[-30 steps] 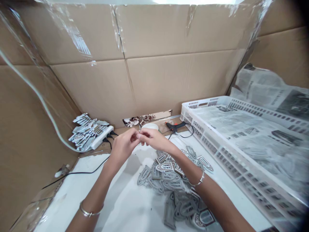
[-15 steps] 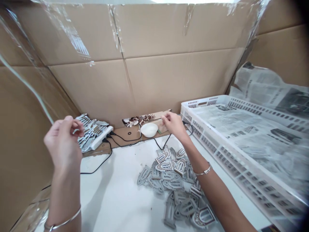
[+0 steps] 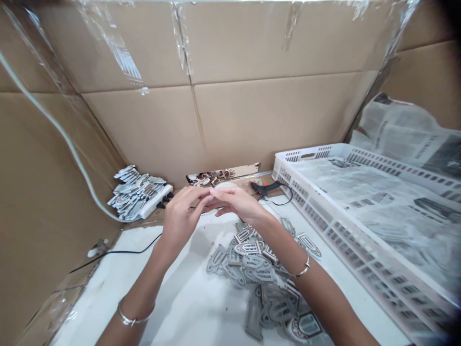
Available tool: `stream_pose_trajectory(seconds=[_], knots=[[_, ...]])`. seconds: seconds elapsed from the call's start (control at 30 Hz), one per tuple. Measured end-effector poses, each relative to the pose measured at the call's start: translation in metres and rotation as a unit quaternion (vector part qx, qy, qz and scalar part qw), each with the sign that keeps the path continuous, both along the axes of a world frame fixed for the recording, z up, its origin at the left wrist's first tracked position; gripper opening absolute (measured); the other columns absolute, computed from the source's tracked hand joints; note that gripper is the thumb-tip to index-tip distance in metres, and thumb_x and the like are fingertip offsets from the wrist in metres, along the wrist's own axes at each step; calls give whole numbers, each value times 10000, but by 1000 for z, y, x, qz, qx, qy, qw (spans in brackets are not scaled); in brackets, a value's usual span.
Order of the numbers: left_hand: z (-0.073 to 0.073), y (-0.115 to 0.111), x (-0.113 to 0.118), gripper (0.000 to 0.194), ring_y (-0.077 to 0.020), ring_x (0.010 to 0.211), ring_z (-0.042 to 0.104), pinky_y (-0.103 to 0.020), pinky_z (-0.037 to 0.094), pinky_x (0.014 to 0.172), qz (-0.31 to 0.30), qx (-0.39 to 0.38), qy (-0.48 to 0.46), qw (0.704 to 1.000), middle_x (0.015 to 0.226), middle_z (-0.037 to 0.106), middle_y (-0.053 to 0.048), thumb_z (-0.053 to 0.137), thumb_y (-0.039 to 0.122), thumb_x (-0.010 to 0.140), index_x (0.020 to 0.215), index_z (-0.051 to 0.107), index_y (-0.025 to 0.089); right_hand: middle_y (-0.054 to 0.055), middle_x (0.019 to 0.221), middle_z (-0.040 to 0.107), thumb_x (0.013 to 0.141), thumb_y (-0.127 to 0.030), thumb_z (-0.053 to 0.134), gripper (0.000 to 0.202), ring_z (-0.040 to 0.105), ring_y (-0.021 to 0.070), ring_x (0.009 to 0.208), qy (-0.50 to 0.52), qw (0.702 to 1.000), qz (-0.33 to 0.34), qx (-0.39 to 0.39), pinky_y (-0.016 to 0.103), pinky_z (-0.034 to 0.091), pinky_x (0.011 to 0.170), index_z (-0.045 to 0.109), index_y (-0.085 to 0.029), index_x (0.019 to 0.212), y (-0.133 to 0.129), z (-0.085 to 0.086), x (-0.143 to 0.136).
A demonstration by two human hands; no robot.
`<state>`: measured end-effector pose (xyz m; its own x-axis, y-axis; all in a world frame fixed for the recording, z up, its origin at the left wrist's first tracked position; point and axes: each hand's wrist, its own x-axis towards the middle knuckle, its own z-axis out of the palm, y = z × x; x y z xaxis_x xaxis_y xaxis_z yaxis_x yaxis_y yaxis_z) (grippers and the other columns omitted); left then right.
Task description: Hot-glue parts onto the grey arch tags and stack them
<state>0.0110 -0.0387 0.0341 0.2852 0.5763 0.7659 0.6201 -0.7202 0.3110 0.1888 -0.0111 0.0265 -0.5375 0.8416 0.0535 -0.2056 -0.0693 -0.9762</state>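
My left hand point(image 3: 183, 214) and my right hand point(image 3: 236, 204) meet fingertip to fingertip above the back of the white table point(image 3: 173, 298). Both are closed in a pinch; whatever lies between the fingertips is too small or hidden to make out. Partly covered behind them is a white bowl point(image 3: 227, 185). Below my right hand and forearm, a pile of grey and white arch-shaped pieces point(image 3: 255, 262) spreads over the table. A black glue gun point(image 3: 265, 188) with an orange part lies beyond my right wrist.
At the right stands a white plastic crate point(image 3: 324, 211) lined with newspaper. A stack of flat pieces point(image 3: 135, 192) rests beside a white power strip point(image 3: 154, 202) at the back left. Black cords and a pale cable point(image 3: 77, 156) run nearby. Cardboard walls point(image 3: 234, 115) surround the table.
My left hand has moved right and my right hand slightly left and down, so their fingertips now meet. The glue gun has come into view.
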Motion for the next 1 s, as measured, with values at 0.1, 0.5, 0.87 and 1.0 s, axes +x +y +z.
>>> stream_pose_trajectory(seconds=[0.1,0.5,0.87,1.0], knots=[[0,3,-3,184,-190,904,640,-318,481,831,11,43,17,999,962,747,-64,535,222,997,1009,716,189,132,1029,772,868,-581,642,435,721,233,919,-28,1000,-1,5,329,550,708,774,-186,992,1,4,4],[-67,6,-201,405,-298,889,678,-298,411,634,435,-337,152,821,952,752,-101,404,455,979,1023,723,209,102,1014,781,907,-484,588,349,677,166,796,5,994,-96,48,288,517,666,747,-211,1054,-1,31,51],[-86,-14,-197,444,-335,1051,604,-386,461,898,445,-245,210,836,1035,674,-171,355,456,972,861,669,162,63,954,699,878,-419,585,336,585,140,706,-73,972,-161,153,311,506,670,658,-236,1150,-12,43,67],[-100,-40,-130,356,-218,691,601,-302,465,690,307,-297,127,895,715,598,-29,336,433,986,996,591,186,-8,725,561,865,-398,595,251,451,112,588,-95,959,-196,181,288,449,595,648,-254,1064,-15,39,67]])
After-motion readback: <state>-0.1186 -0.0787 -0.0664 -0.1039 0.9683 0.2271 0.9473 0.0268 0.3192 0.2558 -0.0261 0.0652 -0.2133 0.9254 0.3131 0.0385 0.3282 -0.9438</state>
